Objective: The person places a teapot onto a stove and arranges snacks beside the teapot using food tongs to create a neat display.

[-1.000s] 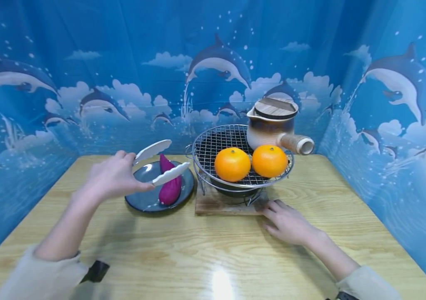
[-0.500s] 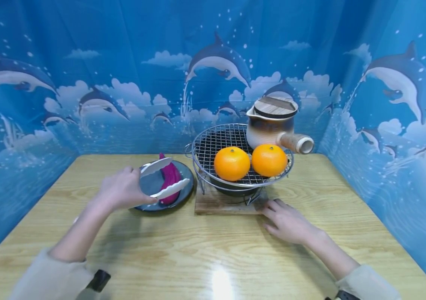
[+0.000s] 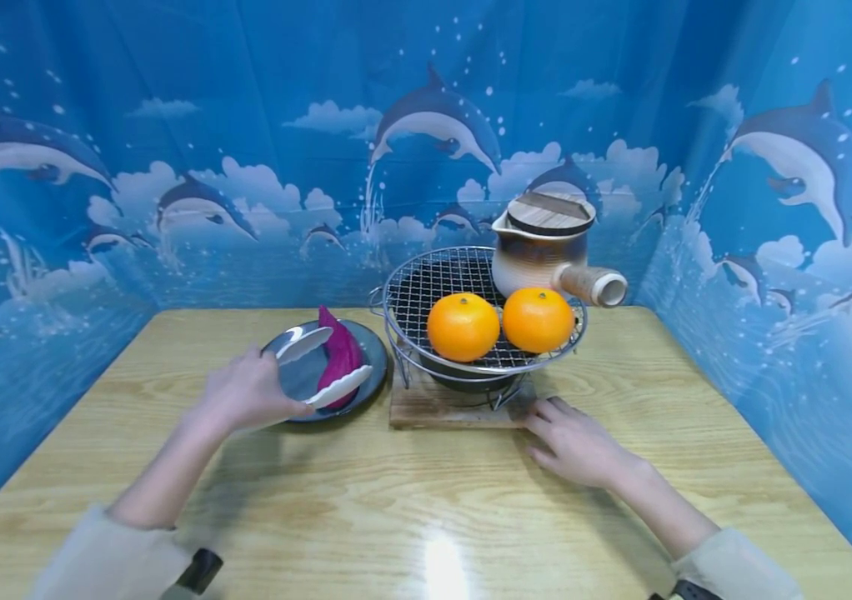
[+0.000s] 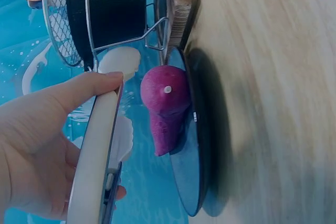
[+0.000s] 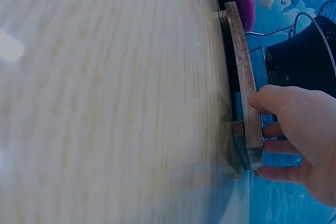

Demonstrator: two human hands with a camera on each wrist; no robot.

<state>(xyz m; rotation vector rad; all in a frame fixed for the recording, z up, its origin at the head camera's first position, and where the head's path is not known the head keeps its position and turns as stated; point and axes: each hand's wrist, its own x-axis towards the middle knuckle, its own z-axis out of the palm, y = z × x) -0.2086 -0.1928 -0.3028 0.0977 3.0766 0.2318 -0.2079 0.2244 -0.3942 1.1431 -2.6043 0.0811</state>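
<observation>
A dolphin curtain (image 3: 283,167) backs the table (image 3: 366,500). My left hand (image 3: 249,393) grips spread tongs (image 3: 339,387) above the yam (image 3: 340,354), on its plate (image 3: 373,346) near the table's far edge; my right hand (image 3: 574,440) touches the board (image 3: 426,410), fingers loose. I'd straddle the yam's middle before squeezing.

blue dolphin curtains (image 3: 261,92) behind wooden table (image 3: 366,500)
</observation>
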